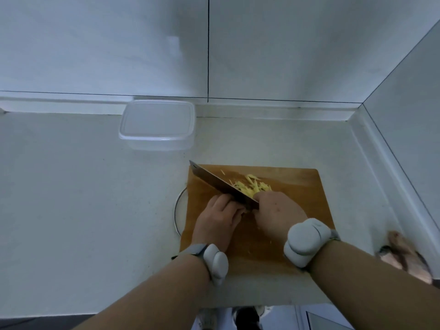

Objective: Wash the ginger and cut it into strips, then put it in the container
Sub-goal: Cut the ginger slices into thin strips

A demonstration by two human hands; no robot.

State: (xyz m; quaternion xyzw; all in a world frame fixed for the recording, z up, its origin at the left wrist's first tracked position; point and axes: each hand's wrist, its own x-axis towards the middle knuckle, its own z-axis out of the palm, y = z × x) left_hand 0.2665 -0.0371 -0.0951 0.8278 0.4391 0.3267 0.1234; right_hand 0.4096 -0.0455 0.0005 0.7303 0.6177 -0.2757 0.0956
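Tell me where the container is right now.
The container sits on the counter against the back wall, beyond the far left corner of the cutting board.

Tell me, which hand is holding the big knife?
The left hand grips the knife by its handle. The right hand holds no knife; it rests on the cutting board against the ginger strips.

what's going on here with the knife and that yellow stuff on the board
A person is cutting ginger into strips on a wooden cutting board. The left hand grips the cleaver, and the right hand rests beside the pile. The clear container behind the board holds no ginger yet.
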